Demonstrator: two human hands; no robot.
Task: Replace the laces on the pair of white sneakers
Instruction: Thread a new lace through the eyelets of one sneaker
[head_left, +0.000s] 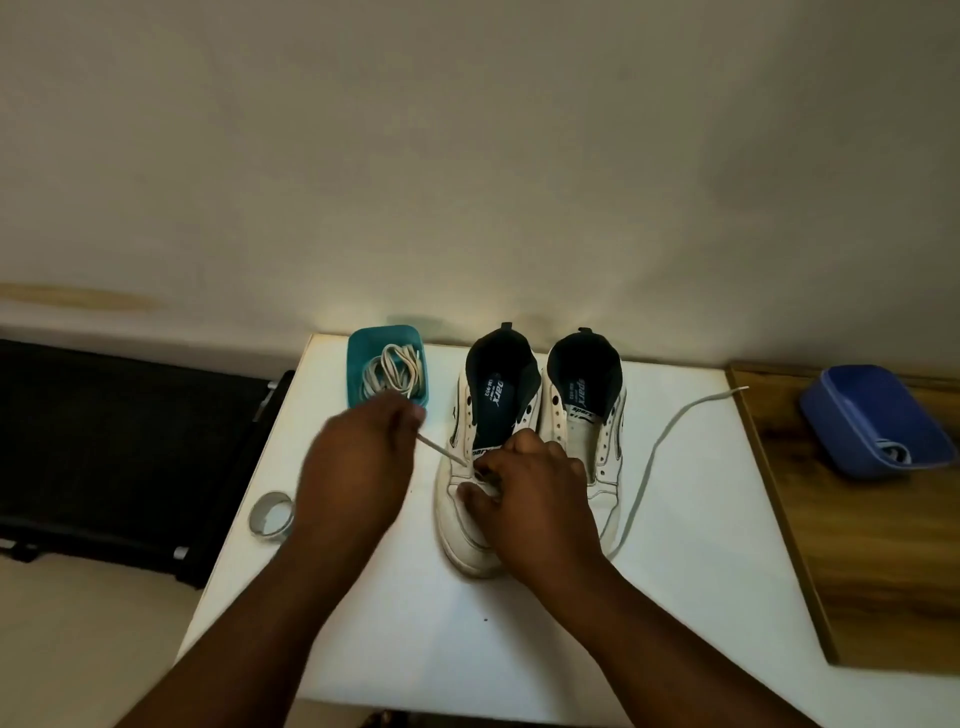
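Two white sneakers stand side by side on the white table (415, 623), toes toward me. My left hand (358, 462) pinches one end of a white lace (441, 451), which runs taut to the lowest eyelets of the left sneaker (457, 499). My right hand (530, 493) lies over that sneaker's toe area, its fingers curled at the lower eyelets and pinching the lace there. The lace's other end (670, 431) trails across the table past the right sneaker (587, 415), which has bare eyelets.
A teal tray (358, 358) with coiled laces stands at the table's back left. A tape roll (270, 513) lies near the left edge. To the right, a blue container (862, 415) rests on a wooden surface (883, 571). A dark object lies left of the table.
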